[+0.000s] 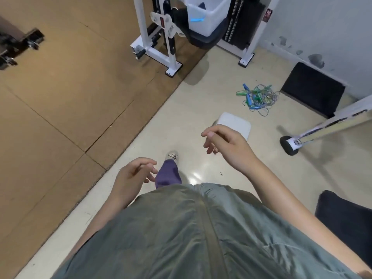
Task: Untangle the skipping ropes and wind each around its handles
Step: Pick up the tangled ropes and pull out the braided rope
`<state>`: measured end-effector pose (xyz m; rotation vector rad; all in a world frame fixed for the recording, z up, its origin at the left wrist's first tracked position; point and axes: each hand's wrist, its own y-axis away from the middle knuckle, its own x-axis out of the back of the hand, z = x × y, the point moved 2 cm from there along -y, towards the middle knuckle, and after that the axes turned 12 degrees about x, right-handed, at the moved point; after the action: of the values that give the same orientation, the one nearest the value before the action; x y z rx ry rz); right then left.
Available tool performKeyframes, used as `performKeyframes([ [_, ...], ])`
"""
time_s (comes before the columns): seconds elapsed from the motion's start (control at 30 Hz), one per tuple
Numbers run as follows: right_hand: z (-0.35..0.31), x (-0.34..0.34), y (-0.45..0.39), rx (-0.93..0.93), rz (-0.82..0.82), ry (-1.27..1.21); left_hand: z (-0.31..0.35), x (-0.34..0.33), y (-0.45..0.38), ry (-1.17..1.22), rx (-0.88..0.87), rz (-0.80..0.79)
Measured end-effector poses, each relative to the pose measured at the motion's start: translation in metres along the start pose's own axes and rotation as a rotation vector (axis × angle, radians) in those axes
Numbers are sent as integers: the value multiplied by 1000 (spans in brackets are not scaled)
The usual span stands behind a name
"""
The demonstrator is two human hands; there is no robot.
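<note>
Pale floor running ahead and to the right, brown matting to the left. White gym frame at the far end. Tangle of skipping ropes heaped on the floor near the black mat, well apart from both hands, ahead and rightward; no single long axis, handles pointing several ways. White pad between tangle and right hand. Right hand nearer; left hand lower, farther off. Fingers of both loosely curled, grasping nothing.
</note>
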<state>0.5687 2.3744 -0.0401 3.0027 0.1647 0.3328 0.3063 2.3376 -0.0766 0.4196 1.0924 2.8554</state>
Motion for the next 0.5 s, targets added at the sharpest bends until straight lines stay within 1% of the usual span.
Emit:
performKeyframes([
  [0.07,-10,2,-62,-21,37,-2,38,16,-47,-14,29,-25],
  [0.2,-28,17,-154,-53,102,-12,133,32,-130,-73,-22,-114],
  [0.33,-23,46,-205,-151,189,-16,224,22,-202,-148,-107,-184],
  [0.4,-14,65,-220,-205,235,-41,264,8,-232,-163,-150,-223],
  [0.5,0,94,-240,-238,300,-61,315,-21,-273,-177,-194,-264],
])
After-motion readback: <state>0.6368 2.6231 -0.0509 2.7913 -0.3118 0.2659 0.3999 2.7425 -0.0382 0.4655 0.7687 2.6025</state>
